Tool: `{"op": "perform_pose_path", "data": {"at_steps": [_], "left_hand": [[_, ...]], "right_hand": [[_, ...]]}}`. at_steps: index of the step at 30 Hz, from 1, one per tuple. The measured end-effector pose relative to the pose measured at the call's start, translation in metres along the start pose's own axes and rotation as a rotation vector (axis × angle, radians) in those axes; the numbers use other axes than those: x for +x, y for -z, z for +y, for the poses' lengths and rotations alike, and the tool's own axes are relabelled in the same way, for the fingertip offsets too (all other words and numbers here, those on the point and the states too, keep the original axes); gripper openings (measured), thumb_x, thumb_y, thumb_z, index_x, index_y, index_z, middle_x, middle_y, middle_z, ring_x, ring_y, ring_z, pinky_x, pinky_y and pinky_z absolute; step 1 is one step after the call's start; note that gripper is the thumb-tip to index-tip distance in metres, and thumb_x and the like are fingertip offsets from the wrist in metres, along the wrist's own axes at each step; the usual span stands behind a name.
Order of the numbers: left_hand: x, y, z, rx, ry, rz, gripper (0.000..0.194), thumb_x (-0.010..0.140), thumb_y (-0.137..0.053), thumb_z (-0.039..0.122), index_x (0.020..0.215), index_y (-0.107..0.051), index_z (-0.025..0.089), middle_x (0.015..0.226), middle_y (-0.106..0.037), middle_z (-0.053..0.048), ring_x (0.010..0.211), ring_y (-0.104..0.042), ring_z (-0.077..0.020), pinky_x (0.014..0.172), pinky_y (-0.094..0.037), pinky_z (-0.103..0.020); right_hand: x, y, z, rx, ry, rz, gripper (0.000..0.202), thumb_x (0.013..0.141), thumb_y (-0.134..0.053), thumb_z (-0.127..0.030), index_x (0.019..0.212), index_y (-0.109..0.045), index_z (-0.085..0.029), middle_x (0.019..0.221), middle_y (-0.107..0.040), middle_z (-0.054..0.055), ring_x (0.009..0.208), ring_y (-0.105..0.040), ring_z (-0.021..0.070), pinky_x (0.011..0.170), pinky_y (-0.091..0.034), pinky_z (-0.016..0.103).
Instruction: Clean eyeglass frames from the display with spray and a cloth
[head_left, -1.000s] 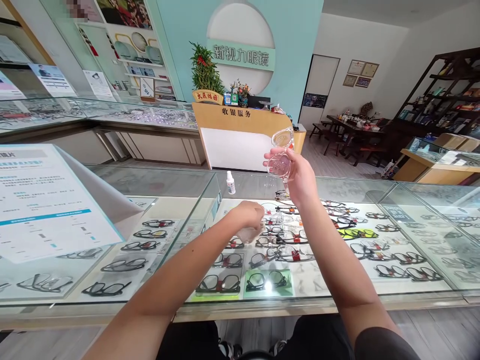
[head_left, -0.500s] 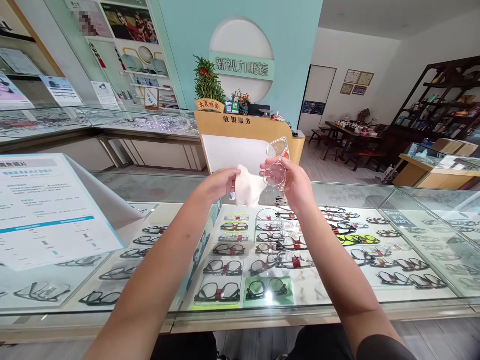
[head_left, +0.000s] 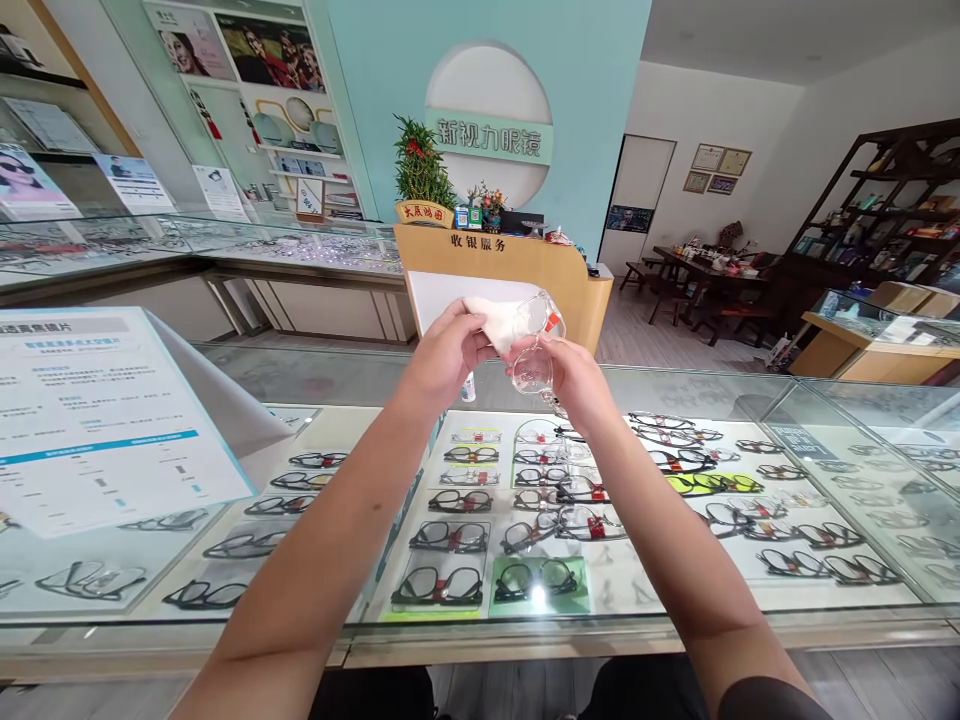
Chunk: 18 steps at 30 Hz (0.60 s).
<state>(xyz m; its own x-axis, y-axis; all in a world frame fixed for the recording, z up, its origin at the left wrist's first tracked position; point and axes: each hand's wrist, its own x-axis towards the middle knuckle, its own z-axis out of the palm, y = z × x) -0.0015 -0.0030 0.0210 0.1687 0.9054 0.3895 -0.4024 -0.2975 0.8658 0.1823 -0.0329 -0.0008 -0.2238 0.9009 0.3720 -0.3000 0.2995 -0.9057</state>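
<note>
Above the glass counter, my right hand (head_left: 576, 375) grips a pair of clear-framed eyeglasses (head_left: 533, 369) near the middle. The glasses stand on end, one lens above the other, with a small orange-red mark at the upper lens. My left hand (head_left: 448, 350) pinches a white cloth (head_left: 497, 322) between thumb and fingers. The cloth reaches up to the upper lens; whether it presses on the lens I cannot tell. Just under my left hand, a small white bottle (head_left: 469, 387) is partly hidden.
Below my arms, the glass display case (head_left: 540, 632) holds rows of eyeglass frames. A printed sign (head_left: 112, 420) stands on the counter at left. Beyond is a wooden cashier desk (head_left: 517, 262) with a potted plant (head_left: 421, 172) on it. Another display case (head_left: 877, 355) stands at far right.
My left hand has risen and turned, bringing the cloth up to the upper lens. My right hand and the glasses have shifted slightly left and down.
</note>
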Motion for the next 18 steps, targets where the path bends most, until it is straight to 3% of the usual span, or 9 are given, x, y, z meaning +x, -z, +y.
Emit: {"op": "perform_pose_path", "data": {"at_steps": [6, 10, 15, 18], "left_hand": [[-0.0032, -0.0013, -0.001, 0.109, -0.042, -0.058, 0.009, 0.087, -0.07, 0.024, 0.092, -0.064, 0.021, 0.09, -0.067, 0.0, 0.083, -0.066, -0.0157, 0.082, -0.057, -0.031], [-0.0037, -0.0023, -0.0015, 0.163, -0.051, -0.126, 0.005, 0.087, -0.063, 0.022, 0.083, -0.06, 0.021, 0.082, -0.059, 0.001, 0.072, -0.06, -0.014, 0.074, -0.055, -0.03], [-0.0035, -0.0056, -0.006, 0.206, -0.078, 0.019, 0.007, 0.094, -0.066, 0.025, 0.094, -0.06, 0.023, 0.089, -0.062, 0.002, 0.068, -0.06, -0.0123, 0.065, -0.052, -0.027], [-0.0037, -0.0075, -0.0086, 0.235, -0.075, 0.071, 0.019, 0.094, -0.07, 0.025, 0.108, -0.057, 0.026, 0.086, -0.065, 0.004, 0.066, -0.061, -0.013, 0.066, -0.052, -0.027]], "right_hand": [[0.0001, 0.0006, 0.0009, -0.012, -0.018, -0.011, 0.036, 0.094, -0.071, -0.058, 0.097, -0.085, -0.025, 0.102, -0.085, 0.006, 0.092, -0.077, 0.0256, 0.091, -0.062, 0.041], [-0.0007, -0.0008, 0.001, -0.026, -0.027, -0.052, 0.036, 0.096, -0.071, -0.057, 0.097, -0.085, -0.024, 0.1, -0.085, 0.007, 0.09, -0.076, 0.0246, 0.09, -0.061, 0.04], [-0.0045, -0.0065, -0.0024, -0.022, -0.02, -0.106, 0.033, 0.098, -0.069, -0.052, 0.094, -0.085, -0.023, 0.098, -0.084, 0.007, 0.091, -0.075, 0.0238, 0.09, -0.06, 0.038], [-0.0062, -0.0079, -0.0043, -0.032, -0.021, -0.112, 0.034, 0.097, -0.069, -0.053, 0.095, -0.084, -0.023, 0.099, -0.083, 0.007, 0.092, -0.075, 0.0238, 0.09, -0.06, 0.038]]}}
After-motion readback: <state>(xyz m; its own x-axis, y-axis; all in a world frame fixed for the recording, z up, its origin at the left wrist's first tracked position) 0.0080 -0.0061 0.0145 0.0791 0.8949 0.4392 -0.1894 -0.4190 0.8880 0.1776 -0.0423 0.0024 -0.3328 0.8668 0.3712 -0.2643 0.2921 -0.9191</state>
